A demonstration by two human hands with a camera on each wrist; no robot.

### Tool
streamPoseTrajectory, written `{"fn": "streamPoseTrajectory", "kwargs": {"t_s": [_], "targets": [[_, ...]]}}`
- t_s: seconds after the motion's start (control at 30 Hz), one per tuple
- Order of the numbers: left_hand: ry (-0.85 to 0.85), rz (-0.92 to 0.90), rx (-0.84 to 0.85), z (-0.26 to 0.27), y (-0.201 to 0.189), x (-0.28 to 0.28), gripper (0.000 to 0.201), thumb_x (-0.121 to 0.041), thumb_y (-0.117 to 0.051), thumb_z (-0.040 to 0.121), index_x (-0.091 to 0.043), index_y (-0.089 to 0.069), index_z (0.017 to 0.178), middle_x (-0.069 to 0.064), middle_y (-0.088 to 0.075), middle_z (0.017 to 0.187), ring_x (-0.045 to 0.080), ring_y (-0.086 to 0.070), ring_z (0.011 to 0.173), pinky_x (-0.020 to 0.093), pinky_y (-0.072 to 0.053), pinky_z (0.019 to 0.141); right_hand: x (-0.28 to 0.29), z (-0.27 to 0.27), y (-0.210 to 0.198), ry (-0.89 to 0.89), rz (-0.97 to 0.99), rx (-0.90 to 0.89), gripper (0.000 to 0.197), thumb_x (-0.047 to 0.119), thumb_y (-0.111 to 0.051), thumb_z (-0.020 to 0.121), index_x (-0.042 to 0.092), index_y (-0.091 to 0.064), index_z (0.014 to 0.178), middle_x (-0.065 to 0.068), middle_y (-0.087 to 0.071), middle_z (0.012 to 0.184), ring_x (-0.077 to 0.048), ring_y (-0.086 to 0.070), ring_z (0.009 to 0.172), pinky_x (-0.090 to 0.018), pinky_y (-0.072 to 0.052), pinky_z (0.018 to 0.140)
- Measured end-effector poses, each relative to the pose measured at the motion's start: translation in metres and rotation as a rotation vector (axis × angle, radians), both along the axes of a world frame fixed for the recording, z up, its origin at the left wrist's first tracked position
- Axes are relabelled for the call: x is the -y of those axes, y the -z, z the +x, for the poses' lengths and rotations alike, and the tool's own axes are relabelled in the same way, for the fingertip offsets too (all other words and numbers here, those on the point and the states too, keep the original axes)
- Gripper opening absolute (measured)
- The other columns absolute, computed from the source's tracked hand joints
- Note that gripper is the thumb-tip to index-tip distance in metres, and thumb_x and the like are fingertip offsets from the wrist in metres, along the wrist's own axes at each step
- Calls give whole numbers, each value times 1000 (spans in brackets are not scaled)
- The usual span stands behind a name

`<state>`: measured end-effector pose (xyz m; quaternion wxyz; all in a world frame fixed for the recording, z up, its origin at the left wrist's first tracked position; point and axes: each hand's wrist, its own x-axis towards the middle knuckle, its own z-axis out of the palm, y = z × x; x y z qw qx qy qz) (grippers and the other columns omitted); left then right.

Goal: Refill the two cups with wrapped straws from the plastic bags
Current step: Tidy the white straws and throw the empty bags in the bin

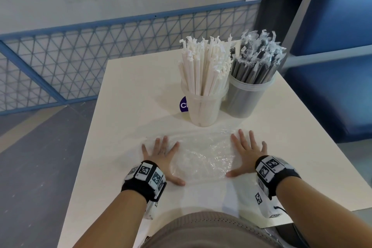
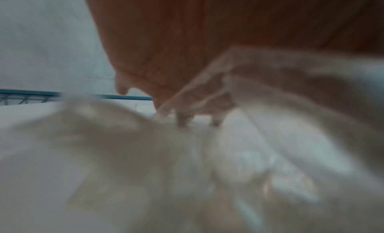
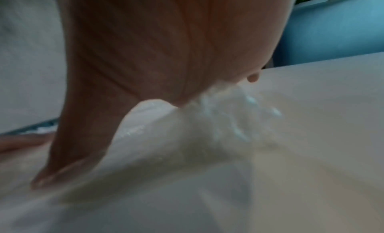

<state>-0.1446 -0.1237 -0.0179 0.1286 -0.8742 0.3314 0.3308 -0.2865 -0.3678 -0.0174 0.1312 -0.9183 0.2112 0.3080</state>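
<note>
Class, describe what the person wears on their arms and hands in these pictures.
Forearms are bare, no sleeves. Each wrist carries a black strap with white blocks printed with black-and-white square markers. The left hand wears a thin ring. Below the right hand, the white unit has a thin black cable.

Cream rectangular table point(image 1: 124, 106) carries two clear plastic cups touching: one with white paper-wrapped straws point(image 1: 203, 104), one with black plastic-wrapped straws point(image 1: 244, 98). Flattened clear plastic bag point(image 1: 203, 157) lies near the front edge. Purple round sticker point(image 1: 183, 104) is partly hidden behind the white-straw cup.
</note>
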Motion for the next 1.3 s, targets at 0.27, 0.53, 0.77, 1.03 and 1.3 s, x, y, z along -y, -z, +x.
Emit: {"fn": "streamPoseTrajectory", "kwargs": {"t_s": [0.27, 0.53, 0.77, 1.03, 1.3], "targets": [[-288, -792, 207, 40, -113, 35, 111, -68, -71, 49, -25, -24, 141, -3, -27, 151, 14, -23, 140, 55, -5, 116, -8, 39, -101, 287, 321, 989, 77, 38, -69, 78, 14, -31, 141, -4, -44, 141, -15, -45, 125, -16, -30, 95], [-249, -764, -106, 97, -152, 97, 146, -57, -84, 40, -16, 9, 146, 4, -10, 157, 17, -16, 143, 37, -22, 117, 2, 98, -112, 352, 380, 1045, 114, 49, -79, 61, 14, -12, 147, -6, -28, 152, -18, -26, 140, -38, -26, 116], [-314, -814, -296, 105, -142, 118, 107, -23, -84, 62, -16, -16, 145, -1, -35, 145, 12, -32, 132, 21, -28, 101, 13, 130, -105, 372, 552, 1076, 131, 47, -86, 46, 10, -9, 146, -5, -35, 147, -18, -34, 136, -42, -31, 113], [-356, -1116, -282, 96, -130, 131, 100, -43, -76, 33, -12, -49, 124, -1, -62, 113, 14, -59, 108, 28, -49, 93, 1, 142, -114, 340, 585, 1200, 82, 28, -84, 63, 15, -37, 129, 10, -55, 116, -11, -52, 111, -28, -44, 93], [-392, -1460, -173, 96, -151, 132, 92, -36, -86, 43, -9, -50, 123, 3, -65, 115, 12, -62, 108, 41, -52, 93, 4, 144, -151, 263, 710, 1418, 60, 24, -77, 73, 22, -39, 119, 11, -59, 108, 0, -59, 103, -16, -47, 87]]}}
